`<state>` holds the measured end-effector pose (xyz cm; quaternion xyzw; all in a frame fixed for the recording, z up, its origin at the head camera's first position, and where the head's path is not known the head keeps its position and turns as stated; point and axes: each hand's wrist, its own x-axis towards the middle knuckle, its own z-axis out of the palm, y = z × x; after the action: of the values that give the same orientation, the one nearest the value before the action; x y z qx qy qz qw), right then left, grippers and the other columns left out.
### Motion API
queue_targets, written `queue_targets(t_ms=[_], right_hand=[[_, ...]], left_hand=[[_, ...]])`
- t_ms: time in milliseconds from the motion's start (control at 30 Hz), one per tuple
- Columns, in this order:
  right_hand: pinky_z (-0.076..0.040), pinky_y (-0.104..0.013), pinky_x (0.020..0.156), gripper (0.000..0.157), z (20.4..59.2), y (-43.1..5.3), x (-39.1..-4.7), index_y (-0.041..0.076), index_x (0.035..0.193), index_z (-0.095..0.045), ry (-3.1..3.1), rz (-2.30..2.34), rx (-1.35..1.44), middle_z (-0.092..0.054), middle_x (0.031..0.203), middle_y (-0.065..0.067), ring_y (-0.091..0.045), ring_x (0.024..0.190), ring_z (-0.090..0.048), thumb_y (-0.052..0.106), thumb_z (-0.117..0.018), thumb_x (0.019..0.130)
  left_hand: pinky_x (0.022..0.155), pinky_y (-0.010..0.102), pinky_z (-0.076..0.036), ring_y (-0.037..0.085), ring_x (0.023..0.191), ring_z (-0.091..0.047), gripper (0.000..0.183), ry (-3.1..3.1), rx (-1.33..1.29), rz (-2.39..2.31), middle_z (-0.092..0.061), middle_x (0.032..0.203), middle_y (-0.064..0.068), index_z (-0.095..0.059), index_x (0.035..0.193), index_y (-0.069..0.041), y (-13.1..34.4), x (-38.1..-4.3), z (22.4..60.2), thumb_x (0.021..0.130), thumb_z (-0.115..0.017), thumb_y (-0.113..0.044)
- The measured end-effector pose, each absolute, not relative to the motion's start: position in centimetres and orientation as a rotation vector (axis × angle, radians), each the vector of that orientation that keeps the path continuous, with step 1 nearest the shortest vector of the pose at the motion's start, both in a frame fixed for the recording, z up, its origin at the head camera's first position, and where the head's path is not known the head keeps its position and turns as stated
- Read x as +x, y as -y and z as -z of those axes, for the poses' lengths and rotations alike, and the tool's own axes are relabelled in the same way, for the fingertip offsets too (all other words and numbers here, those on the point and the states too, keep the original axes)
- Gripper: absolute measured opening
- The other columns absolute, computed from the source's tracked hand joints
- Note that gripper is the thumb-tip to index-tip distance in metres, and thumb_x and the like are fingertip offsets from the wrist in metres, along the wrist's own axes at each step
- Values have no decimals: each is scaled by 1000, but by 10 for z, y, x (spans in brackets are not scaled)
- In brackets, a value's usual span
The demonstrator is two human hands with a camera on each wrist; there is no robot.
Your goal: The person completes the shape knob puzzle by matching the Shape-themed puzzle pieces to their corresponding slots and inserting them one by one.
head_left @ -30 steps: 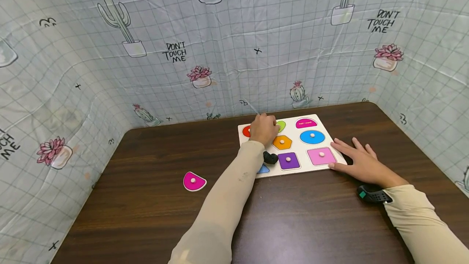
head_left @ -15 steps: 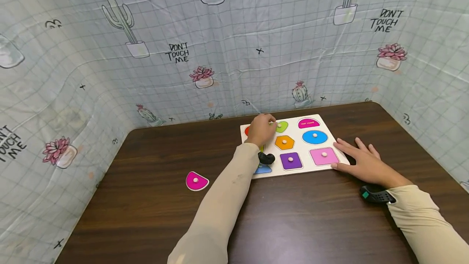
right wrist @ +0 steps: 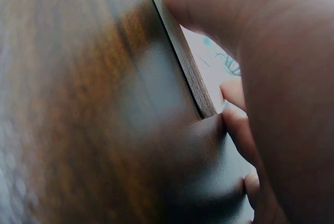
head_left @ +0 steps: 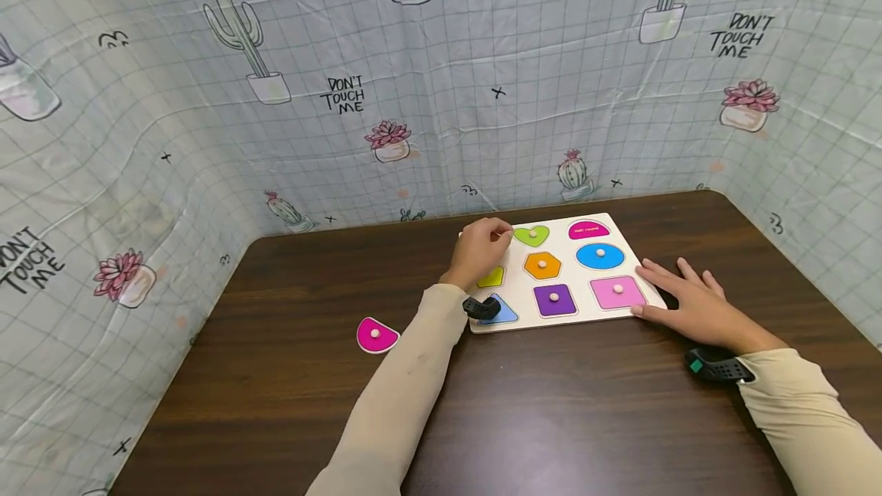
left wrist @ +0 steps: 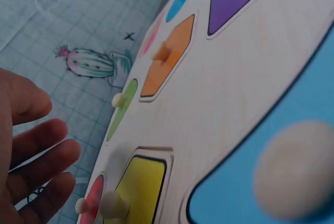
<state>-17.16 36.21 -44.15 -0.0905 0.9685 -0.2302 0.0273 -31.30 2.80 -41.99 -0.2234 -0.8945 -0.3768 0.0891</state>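
Note:
My left hand [head_left: 480, 251] hovers over the left side of a white wooden knob puzzle board [head_left: 579, 311], covering part of its left column. Its loosely bent fingers hold nothing in the left wrist view. Just right of the fingertips, the green heart piece [head_left: 531, 235] lies in its recess. My right hand [head_left: 696, 311] rests at the board's right edge, with thumb and fingers spread and touching that edge. A magenta half-round piece [head_left: 375, 335] lies on the table left of my left forearm. The half-round recess [head_left: 589, 230] at the board's far right corner shows printed lettering and no knob.
The board also carries an orange hexagon [head_left: 542, 265], blue oval [head_left: 600, 255], purple square [head_left: 554, 299], pink rectangle [head_left: 618, 292], yellow piece [left wrist: 141, 187], red piece [left wrist: 94, 198] and blue triangle [head_left: 501, 311]. A cactus-print curtain [head_left: 441, 98] encloses the brown table [head_left: 551, 404].
My left hand has drawn back leftward and slightly nearer, off the green heart, uncovering it and the yellow piece. The right hand stays at the board's edge. The view has shifted slightly.

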Motion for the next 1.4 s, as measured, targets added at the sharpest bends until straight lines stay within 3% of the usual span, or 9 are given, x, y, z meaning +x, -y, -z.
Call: queue_targets(t_ms=[433,967,1400], right_hand=[[4,-76,106,84,443,-365,-172,7,155,-36,-2990,706,-285,-25,161,-21,-63,141,-4,55,-65,92],[5,-77,105,84,445,-357,-177,7,155,-35,-2999,705,-313,-26,161,-22,-63,141,-3,55,-64,92],[7,-76,106,84,446,-364,-175,7,156,-33,-3003,692,-302,-24,161,-22,-62,142,-1,54,-64,93]], left_hand=[[84,30,-51,15,92,-60,21,2764,-709,1148,-71,106,-2,-75,111,-11,24,-286,412,100,-62,-23],[84,35,-53,17,89,-62,20,2724,-634,1081,-73,102,-1,-76,108,-11,74,-262,408,99,-64,-24],[85,39,-53,16,91,-64,20,2747,-586,1037,-72,105,-2,-77,106,-12,94,-242,414,98,-64,-25]])
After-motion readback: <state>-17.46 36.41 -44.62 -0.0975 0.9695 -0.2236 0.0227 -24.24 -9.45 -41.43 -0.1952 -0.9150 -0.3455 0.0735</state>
